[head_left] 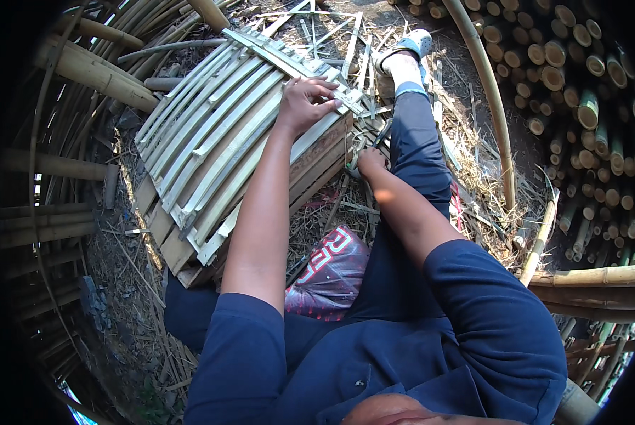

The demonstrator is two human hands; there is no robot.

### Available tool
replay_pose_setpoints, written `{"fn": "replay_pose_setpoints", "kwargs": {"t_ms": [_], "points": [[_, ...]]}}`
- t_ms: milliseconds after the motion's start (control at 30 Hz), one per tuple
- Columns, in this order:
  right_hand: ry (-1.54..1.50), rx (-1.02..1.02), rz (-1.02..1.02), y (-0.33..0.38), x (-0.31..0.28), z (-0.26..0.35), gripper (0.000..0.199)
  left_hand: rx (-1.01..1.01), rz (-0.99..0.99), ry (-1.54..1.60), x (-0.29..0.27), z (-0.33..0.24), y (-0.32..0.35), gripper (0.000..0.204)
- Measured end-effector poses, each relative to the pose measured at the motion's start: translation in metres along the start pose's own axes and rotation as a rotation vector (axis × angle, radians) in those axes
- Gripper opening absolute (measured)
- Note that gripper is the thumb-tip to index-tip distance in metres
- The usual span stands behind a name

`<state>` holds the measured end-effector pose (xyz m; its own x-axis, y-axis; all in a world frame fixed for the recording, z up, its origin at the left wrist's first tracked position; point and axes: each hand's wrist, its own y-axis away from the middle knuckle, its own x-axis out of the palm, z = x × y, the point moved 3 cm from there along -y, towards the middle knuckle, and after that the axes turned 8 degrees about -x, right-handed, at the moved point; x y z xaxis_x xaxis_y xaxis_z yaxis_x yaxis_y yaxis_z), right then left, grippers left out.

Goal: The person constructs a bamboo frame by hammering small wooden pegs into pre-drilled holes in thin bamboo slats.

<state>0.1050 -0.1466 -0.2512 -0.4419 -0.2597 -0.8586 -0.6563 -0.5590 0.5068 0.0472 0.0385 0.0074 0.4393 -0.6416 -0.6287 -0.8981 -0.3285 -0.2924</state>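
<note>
Seen from above: pressing down on a mat of curved bamboo slats [211, 134], laid over a wooden crate [317, 166] at 11 o'clock from picture centre. Left hand [304, 103] flat on the upper end of the slats at 12 o'clock, fingers spread wide, closed around nothing, only pushing. Right hand [369, 161] low at the crate corner, just at 1 o'clock of centre, curled inward; impossible to tell whether gripping something or merely closed, the palm being hidden. Judging by this: holding the slats in place while working at the crate's edge, somewhere in the middle of the work. Calling next for firm pressure from the left, so as not to let the springy slats slide, and for care with the right near sharp split ends. Counting: two hands, one crate, one mat of roughly ten or more slats with cross strips on top, one red printed bag [329, 273] at 6 o'clock of the crate, one foot [409, 53] in white sock at 1 o'clock, one long bent pole [491, 99] at 2 o'clock. Stacked cut poles [586, 85] at 3 o'clock, too many to count.
</note>
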Motion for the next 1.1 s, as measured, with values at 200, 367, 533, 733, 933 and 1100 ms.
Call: {"fn": "replay_pose_setpoints", "kwargs": {"t_ms": [200, 367, 533, 733, 933, 1100], "points": [[0.388, -0.279, 0.015, -0.023, 0.032, -0.005, 0.038, 0.011, 0.0, -0.006, 0.001, -0.003, 0.003, 0.019], [0.562, -0.35, -0.082, -0.023, 0.038, -0.005, 0.036, -0.001, -0.008, -0.003, 0.001, -0.003, 0.001, 0.019], [0.546, -0.447, -0.022, -0.018, 0.04, 0.0, 0.029, -0.018, -0.01, -0.041, -0.006, -0.002, 0.009, 0.018], [0.448, -0.613, 0.395, -0.002, 0.038, 0.012, 0.033, 0.007, -0.006, -0.041, -0.001, -0.006, 0.002, 0.018], [-0.151, -0.601, 0.425, 0.038, -0.016, 0.017, 0.029, -0.009, 0.026, 0.011, 0.0, -0.005, 0.0, 0.018], [-0.188, -0.79, 0.248, 0.088, -0.058, 0.035, 0.025, -0.033, 0.017, 0.027, -0.006, -0.002, 0.005, 0.021]]}}
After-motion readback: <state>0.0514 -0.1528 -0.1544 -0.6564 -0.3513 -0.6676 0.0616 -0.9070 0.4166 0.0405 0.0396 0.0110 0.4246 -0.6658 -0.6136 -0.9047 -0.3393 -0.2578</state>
